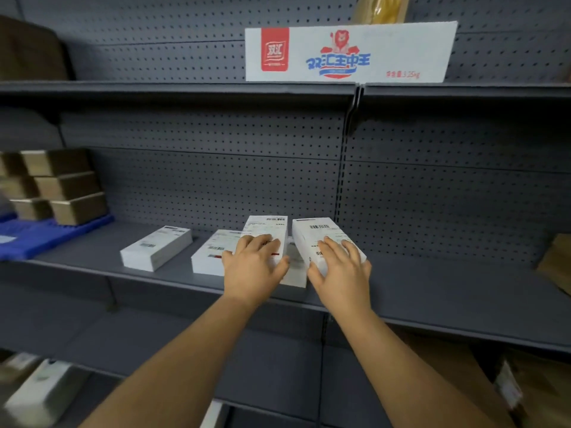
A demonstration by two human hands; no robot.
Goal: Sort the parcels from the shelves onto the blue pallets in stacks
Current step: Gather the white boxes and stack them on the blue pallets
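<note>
Now at middle shelf (432,291), near front edge: left hand (253,264) grasping white parcel (267,231) stacked on another; right hand (341,268) grasping tilted white parcel (315,234) just beside. Advice: keep thumbs under near ends, lift straight, avoid dragging lower parcel (210,257) off front edge. Count: four white parcels on this shelf, possibly a fifth between hands, hard to tell. Six brown boxes (66,186) stacked on blue pallet (37,239) at left end. One printed carton (349,52) on upper shelf.
</note>
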